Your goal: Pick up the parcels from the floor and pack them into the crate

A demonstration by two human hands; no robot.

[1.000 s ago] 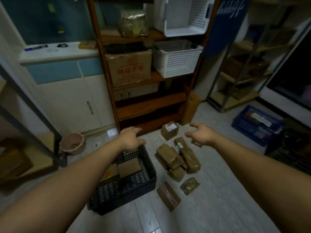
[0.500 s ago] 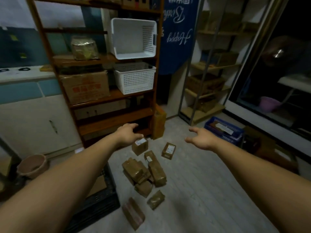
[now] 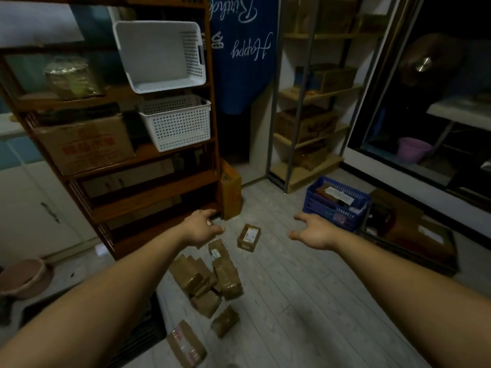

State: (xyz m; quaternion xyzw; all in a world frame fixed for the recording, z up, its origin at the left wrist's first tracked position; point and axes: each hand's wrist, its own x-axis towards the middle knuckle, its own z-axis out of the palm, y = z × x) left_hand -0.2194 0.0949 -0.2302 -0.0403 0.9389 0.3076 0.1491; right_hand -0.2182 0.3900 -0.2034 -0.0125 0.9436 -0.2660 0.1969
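Observation:
Several brown taped parcels (image 3: 204,277) lie heaped on the grey plank floor. One small labelled box (image 3: 249,237) sits apart, beyond the heap. A flat parcel (image 3: 186,343) lies nearest me. My left hand (image 3: 202,231) hovers above the far end of the heap, fingers loosely spread, holding nothing; it partly hides a parcel beneath it. My right hand (image 3: 313,231) hangs open in the air to the right of the small box. Only a dark corner of the black crate (image 3: 140,333) shows, under my left forearm.
A wooden shelf unit (image 3: 148,187) with white baskets (image 3: 175,123) and a cardboard box stands behind the heap. An orange box (image 3: 231,192) leans at its foot. A blue crate (image 3: 334,203) and dark tray sit right. A pink tub (image 3: 24,277) stands left.
The view has swung right and up, so the black crate slid almost out of sight at lower left. Both hands stay stretched out and hold nothing; the small labelled box now lies between them.

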